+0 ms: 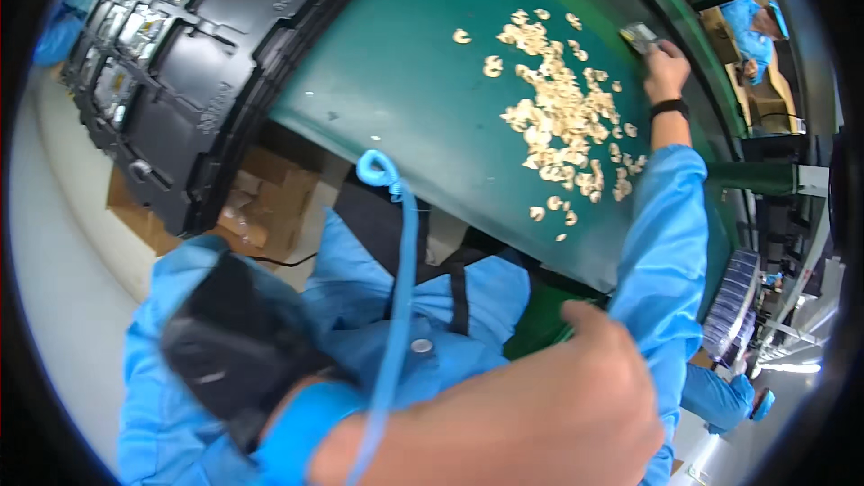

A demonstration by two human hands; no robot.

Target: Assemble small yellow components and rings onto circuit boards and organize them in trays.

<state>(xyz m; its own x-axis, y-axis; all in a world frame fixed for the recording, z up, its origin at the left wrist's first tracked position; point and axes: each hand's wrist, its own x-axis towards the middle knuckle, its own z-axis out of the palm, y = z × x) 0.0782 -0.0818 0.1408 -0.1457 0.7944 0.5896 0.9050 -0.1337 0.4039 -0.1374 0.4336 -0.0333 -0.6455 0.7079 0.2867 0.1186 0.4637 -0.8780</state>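
My right hand (666, 72), with a black band at the wrist, stretches to the far right of the green work surface (405, 81). Its fingers close on a small silvery part (640, 37). Close in front of me my left hand (585, 387) is curled into a fist, its back toward me; whatever lies inside the fingers is hidden. A blue wrist strap (310, 418) circles that wrist, and a blue cord (402, 279) rises from it to a loop. Left of my right forearm lies a spread pile of small cream-coloured curled pieces (562, 112).
Black moulded trays (193, 72) holding metallic parts stand at the upper left, overhanging the surface. Below them is a cardboard box (279, 193). A person in blue (751, 31) is at the upper right, another (720, 396) at the lower right. A blue sleeve (58, 36) shows far left.
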